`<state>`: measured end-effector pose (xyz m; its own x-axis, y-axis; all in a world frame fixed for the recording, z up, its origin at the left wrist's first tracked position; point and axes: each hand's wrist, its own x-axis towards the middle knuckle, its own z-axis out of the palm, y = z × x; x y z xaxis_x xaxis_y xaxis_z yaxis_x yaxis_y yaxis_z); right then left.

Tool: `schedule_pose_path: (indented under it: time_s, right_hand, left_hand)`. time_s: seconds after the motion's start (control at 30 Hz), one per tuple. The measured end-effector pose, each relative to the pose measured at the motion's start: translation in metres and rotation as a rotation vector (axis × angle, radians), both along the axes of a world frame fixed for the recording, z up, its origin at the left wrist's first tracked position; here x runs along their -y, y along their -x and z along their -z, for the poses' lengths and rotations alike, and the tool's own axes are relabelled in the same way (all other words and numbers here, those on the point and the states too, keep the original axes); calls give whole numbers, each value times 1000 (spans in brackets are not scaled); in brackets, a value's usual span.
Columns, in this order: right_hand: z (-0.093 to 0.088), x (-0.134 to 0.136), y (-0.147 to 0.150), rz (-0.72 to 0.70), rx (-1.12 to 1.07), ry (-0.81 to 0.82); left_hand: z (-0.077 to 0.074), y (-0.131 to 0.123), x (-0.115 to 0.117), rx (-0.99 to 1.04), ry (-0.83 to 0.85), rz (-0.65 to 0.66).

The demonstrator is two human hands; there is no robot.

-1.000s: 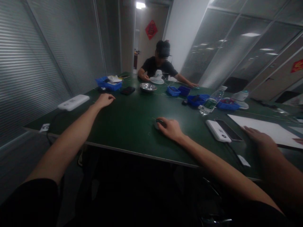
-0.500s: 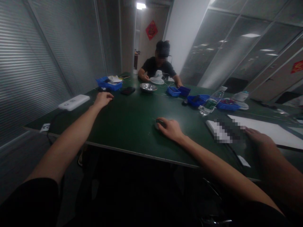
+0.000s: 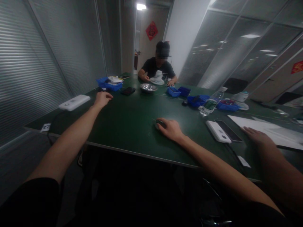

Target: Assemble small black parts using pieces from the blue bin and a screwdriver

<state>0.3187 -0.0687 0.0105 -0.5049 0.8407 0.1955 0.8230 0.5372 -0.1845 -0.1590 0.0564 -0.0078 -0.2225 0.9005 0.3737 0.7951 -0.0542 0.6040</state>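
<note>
My left hand (image 3: 102,99) rests at the left of the green table (image 3: 127,123), its fingers loosely bent and apart, with nothing visible in them. Just behind it stands a blue tray (image 3: 104,84) with white items in it; a dark phone-like object (image 3: 128,91) lies to its right. Nearer the table's front edge, my right hand (image 3: 172,128) is curled, thumb and fingers around a small dark rounded object (image 3: 157,125). Most of that object is hidden by the fingers, so its kind does not show.
Across the table a person sits at a white fan (image 3: 157,81). A metal bowl (image 3: 148,88), blue trays (image 3: 198,100) and a water bottle (image 3: 212,102) stand between. White power banks (image 3: 74,102) flank me. Another person's hand (image 3: 258,136) lies on white paper (image 3: 274,126) at right.
My two hands have stayed in place. The person opposite has drawn one hand inward, closer to the fan. The hand at my right has shifted slightly on the paper.
</note>
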Motion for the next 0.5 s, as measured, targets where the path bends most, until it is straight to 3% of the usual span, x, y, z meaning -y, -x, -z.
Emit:
schedule_pose_path:
  time_s: [0.5]
  right_hand:
    - [0, -1, -1, -3, 15, 15]
  left_hand:
    - [0, -1, -1, -138, 27, -10]
